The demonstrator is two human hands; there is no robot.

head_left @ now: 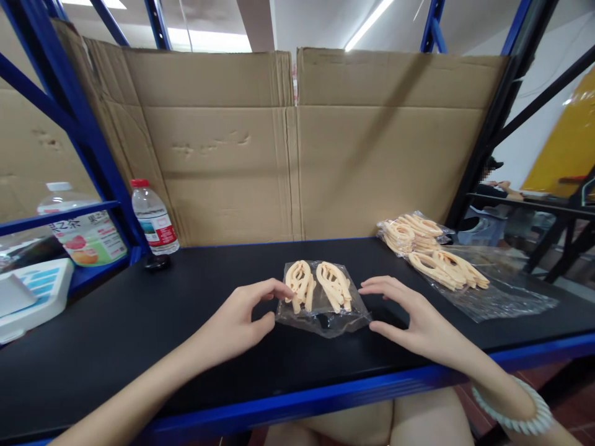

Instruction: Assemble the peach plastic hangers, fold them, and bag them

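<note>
A clear plastic bag (325,323) lies flat on the black tabletop between my hands. Inside it are two bundles of cream-coloured looped pieces, a left bundle (300,282) and a right bundle (333,286), side by side; they look like folded plastic hangers. My left hand (244,313) is at the bag's left edge, thumb and fingers apart, with a fingertip over the left bundle. On the other side my right hand (413,316) has its fingers spread and its thumb tip by the bag's right corner; whether it touches the plastic I cannot tell. Neither hand grips anything.
More bagged cream bundles (413,232) and a bag with looped pieces (449,269) lie at the right. A red-capped water bottle (155,220) and a small black object (157,262) stand back left. Cardboard (223,155) walls the rear. A person (493,186) sits beyond the rack.
</note>
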